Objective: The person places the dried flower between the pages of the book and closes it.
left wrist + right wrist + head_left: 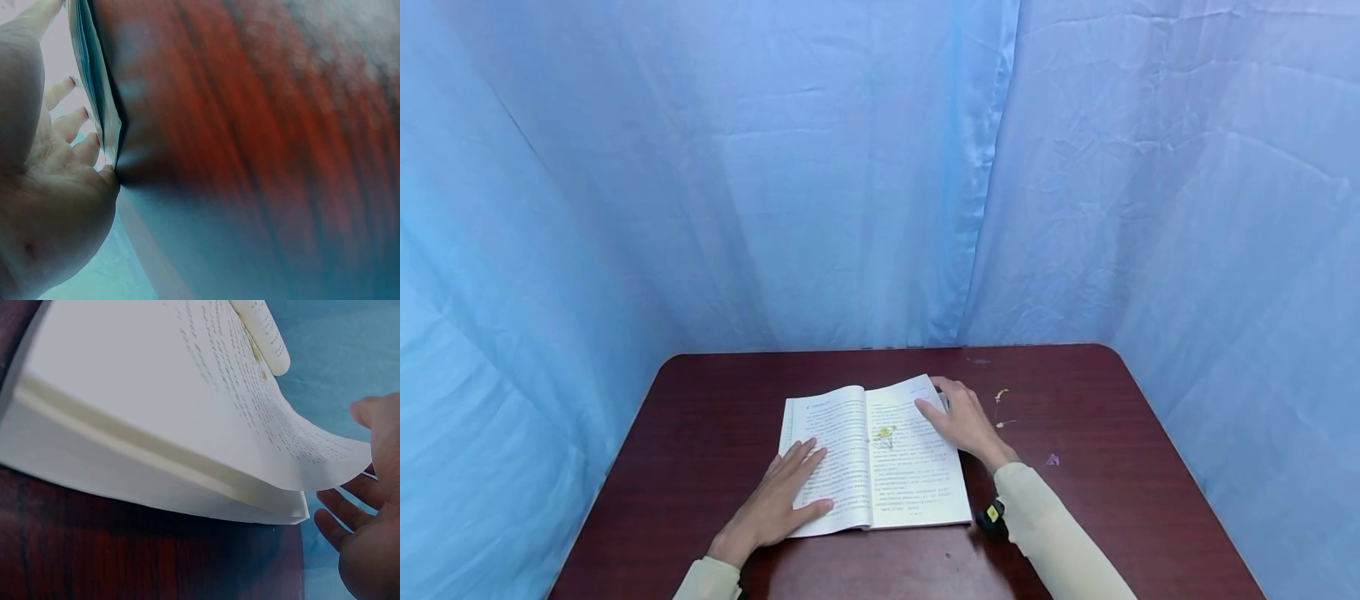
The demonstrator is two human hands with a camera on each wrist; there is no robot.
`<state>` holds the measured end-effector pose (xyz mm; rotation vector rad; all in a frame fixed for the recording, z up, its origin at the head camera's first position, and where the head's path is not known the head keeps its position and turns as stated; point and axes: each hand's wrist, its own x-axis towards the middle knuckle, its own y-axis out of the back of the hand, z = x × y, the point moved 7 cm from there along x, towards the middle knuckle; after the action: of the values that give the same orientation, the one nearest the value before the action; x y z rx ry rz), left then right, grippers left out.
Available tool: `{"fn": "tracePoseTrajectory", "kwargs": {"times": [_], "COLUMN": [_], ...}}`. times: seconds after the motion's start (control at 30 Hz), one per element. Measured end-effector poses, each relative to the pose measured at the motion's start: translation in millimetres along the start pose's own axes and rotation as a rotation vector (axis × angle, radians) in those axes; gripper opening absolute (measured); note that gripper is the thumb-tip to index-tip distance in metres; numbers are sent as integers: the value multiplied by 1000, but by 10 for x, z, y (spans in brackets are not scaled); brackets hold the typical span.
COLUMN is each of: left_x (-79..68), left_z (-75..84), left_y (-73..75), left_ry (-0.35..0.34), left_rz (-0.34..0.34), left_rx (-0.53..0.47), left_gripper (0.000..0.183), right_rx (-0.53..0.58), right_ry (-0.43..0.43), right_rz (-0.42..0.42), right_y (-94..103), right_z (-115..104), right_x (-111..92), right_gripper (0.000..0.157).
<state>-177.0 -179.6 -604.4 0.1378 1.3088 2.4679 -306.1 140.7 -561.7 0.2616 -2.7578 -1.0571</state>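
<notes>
An open book (827, 483) with printed text lies on the dark red table. A small dried-looking yellow flower (885, 432) rests on its right page near the inner fold. My left hand (775, 500) lies spread on the left page, fingers extended, thumb near the lower part. At the upper right corner, my right hand (962, 417) holds the edge of the right-hand page (294, 450), which curves up off the pages below. In the right wrist view the thumb is above that page and the fingers are beneath it; the index fingertip is hidden.
On the table (1120, 500) to the right lie a purple flower (1053, 459) and thin stems with small pale blossoms (1001, 395). A black wrist device (992, 521) sits below my right sleeve. Blue curtains (850, 208) hang around the table's back and sides.
</notes>
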Motion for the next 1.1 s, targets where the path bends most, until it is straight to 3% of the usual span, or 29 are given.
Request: {"fn": "tracePoseTrajectory", "kwargs": {"times": [0.2,1.1], "left_x": [15,63], "left_z": [17,30], "left_y": [-9,-37], "left_ry": [-5,-13], "left_rz": [-8,-3], "left_rx": [-3,-11], "left_gripper": [88,88], "right_rx": [2,44], "right_ry": [26,96], "right_rz": [-19,-14], "right_y": [13,95], "right_z": [-16,6], "right_x": [-53,-376], "right_gripper": [70,65]}}
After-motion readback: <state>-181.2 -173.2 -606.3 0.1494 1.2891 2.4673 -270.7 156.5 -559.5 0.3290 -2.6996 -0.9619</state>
